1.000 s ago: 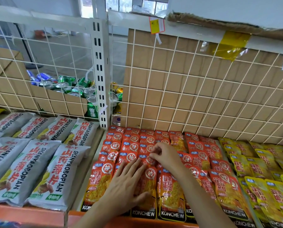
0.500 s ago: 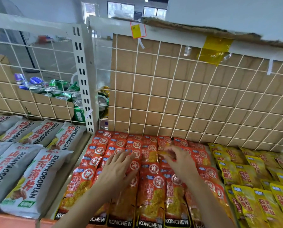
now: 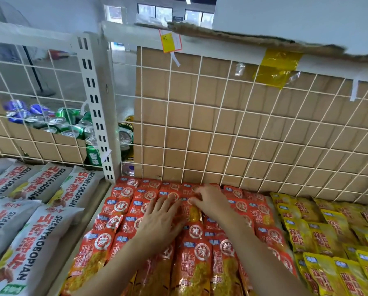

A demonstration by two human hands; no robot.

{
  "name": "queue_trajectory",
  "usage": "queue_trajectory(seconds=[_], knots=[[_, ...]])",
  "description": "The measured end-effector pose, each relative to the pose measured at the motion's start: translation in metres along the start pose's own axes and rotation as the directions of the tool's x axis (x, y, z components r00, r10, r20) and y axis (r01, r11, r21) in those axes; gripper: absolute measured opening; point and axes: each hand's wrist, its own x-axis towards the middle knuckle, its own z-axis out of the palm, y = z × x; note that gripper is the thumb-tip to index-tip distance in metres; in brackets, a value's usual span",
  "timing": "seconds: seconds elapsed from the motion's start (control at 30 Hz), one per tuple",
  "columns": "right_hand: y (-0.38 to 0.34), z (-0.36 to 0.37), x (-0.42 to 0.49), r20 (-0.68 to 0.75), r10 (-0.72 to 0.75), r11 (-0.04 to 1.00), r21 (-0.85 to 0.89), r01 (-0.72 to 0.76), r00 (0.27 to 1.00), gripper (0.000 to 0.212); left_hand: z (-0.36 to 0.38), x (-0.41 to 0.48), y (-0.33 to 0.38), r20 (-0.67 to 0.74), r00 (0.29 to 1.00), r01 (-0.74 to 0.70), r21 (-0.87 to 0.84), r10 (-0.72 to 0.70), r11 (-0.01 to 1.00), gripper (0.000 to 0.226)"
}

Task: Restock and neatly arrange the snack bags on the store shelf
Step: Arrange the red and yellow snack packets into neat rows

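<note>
Red snack bags (image 3: 197, 261) lie in overlapping rows on the middle of the shelf, running from the front edge back to the wire grid. My left hand (image 3: 159, 221) lies flat on them with its fingers straight, pointing toward the back rows. Just right of it, my right hand (image 3: 212, 202) reaches further back. Its fingers and thumb are curled and pinch the top of one red bag (image 3: 195, 212) in the rear rows. Both forearms cover some of the front bags.
Yellow snack bags (image 3: 320, 238) fill the shelf to the right and large white bags (image 3: 39, 238) lie to the left. A white wire grid (image 3: 243, 135) backed with cardboard closes the rear. A slotted upright post (image 3: 97, 116) stands left of centre, with drink cans (image 3: 67, 124) behind it.
Both hands have slid further back over the red bags toward the wire grid. The view has tilted up, and the right hand's fingers now work at the rear rows.
</note>
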Motion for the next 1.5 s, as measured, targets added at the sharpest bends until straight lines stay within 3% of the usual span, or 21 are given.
queue_trajectory(seconds=[0.2, 0.57, 0.77, 0.9, 1.1, 1.27, 1.33, 1.43, 1.5], knots=[[0.006, 0.005, 0.013, -0.022, 0.099, 0.979, 0.179, -0.093, 0.995, 0.017, 0.004, -0.001, -0.002, -0.015, 1.0, -0.004, -0.032, 0.004, 0.999, 0.088], [0.006, 0.006, 0.02, -0.078, 0.219, 0.958, 0.208, -0.199, 0.973, 0.009, 0.008, -0.002, -0.003, -0.005, 1.0, -0.004, -0.041, 0.004, 0.999, 0.063], [0.003, 0.004, 0.02, -0.064, 0.202, 0.968, 0.161, -0.19, 0.977, 0.013, 0.011, -0.001, -0.004, -0.012, 1.0, -0.012, -0.048, 0.012, 0.999, 0.086], [0.006, 0.005, 0.02, -0.07, 0.207, 0.962, 0.196, -0.189, 0.976, 0.009, 0.01, -0.001, -0.004, -0.02, 1.0, -0.006, -0.067, 0.004, 0.998, 0.088], [0.003, -0.005, 0.001, -0.221, 0.183, 0.954, 0.274, -0.119, 0.958, 0.014, 0.008, -0.002, -0.004, -0.029, 1.0, -0.007, -0.086, 0.005, 0.996, 0.091], [-0.005, -0.025, -0.046, -0.158, 0.082, 0.974, 0.221, -0.045, 0.984, 0.007, 0.002, -0.004, -0.007, -0.033, 0.999, -0.039, -0.169, 0.034, 0.985, 0.111], [-0.011, -0.03, -0.067, -0.145, 0.03, 0.985, 0.173, -0.005, 0.989, 0.009, -0.003, -0.004, -0.011, -0.046, 0.998, -0.05, -0.238, 0.04, 0.97, 0.098], [-0.02, -0.029, -0.094, -0.047, -0.004, 0.997, 0.073, 0.008, 0.999, 0.022, -0.007, -0.006, -0.016, -0.096, 0.993, -0.093, -0.266, 0.07, 0.959, 0.06], [-0.022, -0.023, -0.106, 0.022, -0.008, 1.0, 0.007, 0.008, 1.0, 0.032, -0.01, -0.01, -0.017, -0.131, 0.988, -0.117, -0.289, 0.082, 0.95, 0.05]])
